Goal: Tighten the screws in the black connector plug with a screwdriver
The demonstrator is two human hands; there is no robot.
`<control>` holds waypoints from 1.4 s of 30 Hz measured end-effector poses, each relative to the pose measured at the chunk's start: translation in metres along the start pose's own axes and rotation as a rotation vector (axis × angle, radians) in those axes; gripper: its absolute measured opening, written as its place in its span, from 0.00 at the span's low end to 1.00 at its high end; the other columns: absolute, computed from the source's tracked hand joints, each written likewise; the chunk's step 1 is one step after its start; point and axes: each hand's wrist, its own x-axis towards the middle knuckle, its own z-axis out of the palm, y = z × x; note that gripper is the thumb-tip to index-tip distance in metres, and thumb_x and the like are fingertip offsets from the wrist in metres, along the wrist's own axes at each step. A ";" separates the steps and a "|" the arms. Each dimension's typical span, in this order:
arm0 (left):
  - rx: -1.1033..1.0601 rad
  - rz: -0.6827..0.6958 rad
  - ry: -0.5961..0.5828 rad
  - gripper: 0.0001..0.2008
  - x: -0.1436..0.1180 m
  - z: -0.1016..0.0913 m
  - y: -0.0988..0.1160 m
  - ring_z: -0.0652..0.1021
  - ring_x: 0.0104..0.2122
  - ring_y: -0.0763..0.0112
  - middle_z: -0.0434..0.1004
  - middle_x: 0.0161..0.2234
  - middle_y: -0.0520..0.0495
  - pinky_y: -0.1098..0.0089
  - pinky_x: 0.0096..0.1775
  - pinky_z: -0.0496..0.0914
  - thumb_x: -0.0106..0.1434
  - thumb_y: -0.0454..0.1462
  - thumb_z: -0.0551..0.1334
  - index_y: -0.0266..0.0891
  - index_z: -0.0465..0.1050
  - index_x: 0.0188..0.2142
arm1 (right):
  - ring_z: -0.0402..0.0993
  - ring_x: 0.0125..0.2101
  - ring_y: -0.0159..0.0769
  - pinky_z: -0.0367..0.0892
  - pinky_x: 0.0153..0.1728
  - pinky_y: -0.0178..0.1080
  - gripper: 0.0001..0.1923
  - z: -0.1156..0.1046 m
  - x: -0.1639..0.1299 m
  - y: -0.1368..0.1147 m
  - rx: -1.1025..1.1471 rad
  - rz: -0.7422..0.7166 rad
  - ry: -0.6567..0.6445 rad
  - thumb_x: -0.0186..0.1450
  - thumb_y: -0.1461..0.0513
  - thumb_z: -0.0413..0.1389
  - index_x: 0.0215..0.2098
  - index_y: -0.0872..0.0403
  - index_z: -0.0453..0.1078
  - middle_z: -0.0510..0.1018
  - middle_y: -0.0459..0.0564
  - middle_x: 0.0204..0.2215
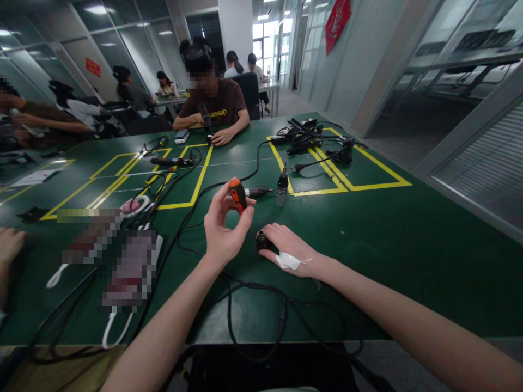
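Observation:
My left hand [226, 223] is closed round the orange and black handle of a screwdriver [237, 195], which it holds tilted above the table. The screwdriver's thin shaft points down toward a small black round part [261, 238]; whether the tip touches it I cannot tell. My right hand [288, 245] holds that black part against the green table, and a white patch is taped on the back of the hand. Just beyond stands a black bottle-shaped tool piece [282, 185] with a pointed tip. A grey and black tool [258, 192] lies behind my left hand.
Black cables [261, 288] loop across the green table [388, 261] in front of me. Two blurred phones [133, 269] lie left. A pile of black cords and adapters [302, 136] sits among yellow tape at the back. A person [224, 103] works opposite; another person's hand [10, 245] is at left.

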 end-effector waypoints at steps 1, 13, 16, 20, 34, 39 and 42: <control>0.018 0.010 0.012 0.25 0.001 0.000 -0.001 0.85 0.37 0.69 0.85 0.40 0.48 0.71 0.40 0.79 0.67 0.37 0.70 0.45 0.73 0.62 | 0.74 0.44 0.49 0.69 0.45 0.49 0.10 0.000 0.000 0.000 -0.002 -0.001 0.001 0.75 0.57 0.59 0.49 0.55 0.70 0.78 0.58 0.45; 0.051 0.052 0.035 0.23 0.001 0.000 -0.004 0.78 0.33 0.73 0.82 0.38 0.50 0.73 0.37 0.76 0.65 0.36 0.72 0.45 0.77 0.60 | 0.74 0.44 0.49 0.70 0.45 0.50 0.10 -0.001 -0.001 0.001 0.019 0.001 0.002 0.76 0.56 0.58 0.50 0.54 0.71 0.78 0.58 0.45; 0.016 0.018 0.023 0.26 0.000 0.000 -0.002 0.82 0.35 0.71 0.85 0.40 0.49 0.71 0.38 0.79 0.68 0.35 0.68 0.46 0.72 0.64 | 0.74 0.44 0.48 0.69 0.45 0.49 0.09 -0.002 0.000 0.000 0.014 0.002 -0.003 0.76 0.57 0.58 0.49 0.54 0.71 0.78 0.58 0.45; -0.009 -0.008 -0.005 0.26 -0.001 -0.001 -0.001 0.85 0.37 0.70 0.85 0.40 0.48 0.70 0.42 0.80 0.70 0.35 0.67 0.47 0.70 0.66 | 0.74 0.44 0.48 0.70 0.45 0.49 0.10 -0.002 0.000 -0.001 0.004 0.003 -0.014 0.76 0.57 0.58 0.50 0.54 0.70 0.78 0.58 0.45; 0.123 -0.020 -0.009 0.06 0.002 -0.005 0.002 0.80 0.39 0.67 0.78 0.38 0.46 0.69 0.40 0.76 0.67 0.35 0.65 0.40 0.79 0.43 | 0.74 0.43 0.49 0.69 0.45 0.48 0.08 -0.001 0.000 0.000 0.014 0.011 -0.004 0.75 0.58 0.59 0.48 0.54 0.70 0.78 0.57 0.44; 0.005 -0.097 -0.019 0.10 0.001 -0.004 0.004 0.80 0.35 0.72 0.81 0.43 0.45 0.70 0.39 0.78 0.67 0.34 0.64 0.40 0.79 0.47 | 0.74 0.43 0.49 0.69 0.45 0.49 0.08 -0.002 0.000 -0.001 0.029 0.011 -0.002 0.75 0.58 0.59 0.48 0.53 0.70 0.78 0.57 0.44; -0.053 -0.151 0.001 0.21 0.001 -0.002 0.007 0.81 0.31 0.73 0.80 0.36 0.50 0.71 0.38 0.79 0.67 0.35 0.65 0.41 0.75 0.59 | 0.74 0.44 0.49 0.70 0.45 0.49 0.08 -0.005 0.000 -0.002 0.031 0.012 -0.015 0.75 0.58 0.59 0.48 0.53 0.70 0.79 0.57 0.44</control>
